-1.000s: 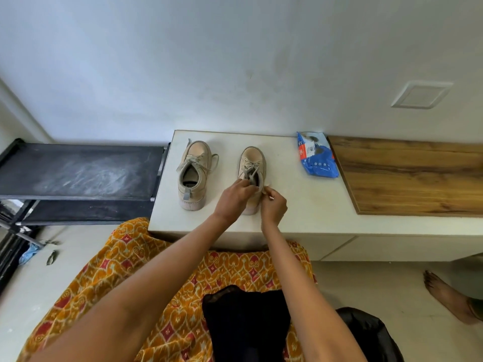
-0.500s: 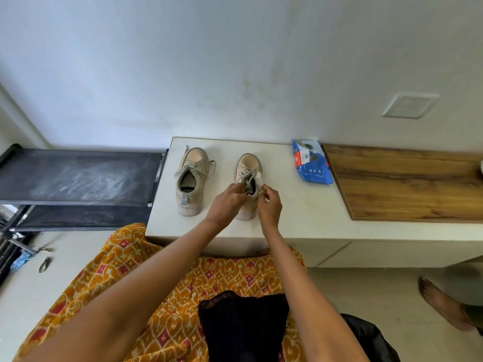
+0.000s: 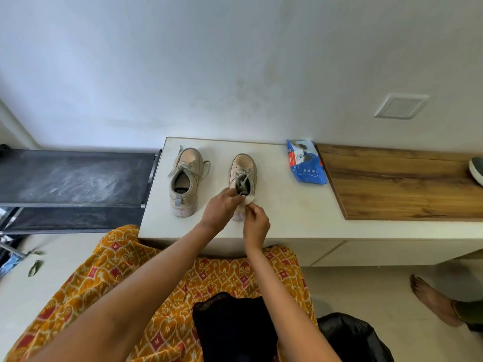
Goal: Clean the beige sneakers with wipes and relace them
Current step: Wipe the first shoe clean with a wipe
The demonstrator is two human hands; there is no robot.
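Note:
Two beige sneakers stand toes-away on the white counter (image 3: 287, 210). The left sneaker (image 3: 185, 182) has loose grey laces. The right sneaker (image 3: 243, 170) is partly covered at its heel by my hands. My left hand (image 3: 220, 208) and my right hand (image 3: 256, 224) both pinch a small white wipe (image 3: 248, 200) at the heel end of the right sneaker. A blue wipes pack (image 3: 305, 163) lies to the right of the shoes.
A wooden board (image 3: 397, 184) covers the counter's right part, with a dark shoe (image 3: 477, 170) at its far edge. A black shelf (image 3: 73, 178) stands left. Another person's bare foot (image 3: 431, 299) rests on the floor, next to a black bag (image 3: 352, 335).
My hands have drawn back from the right sneaker's opening toward its heel, and a white wipe now shows between the fingers. The camera has tilted, shifting the scene downward.

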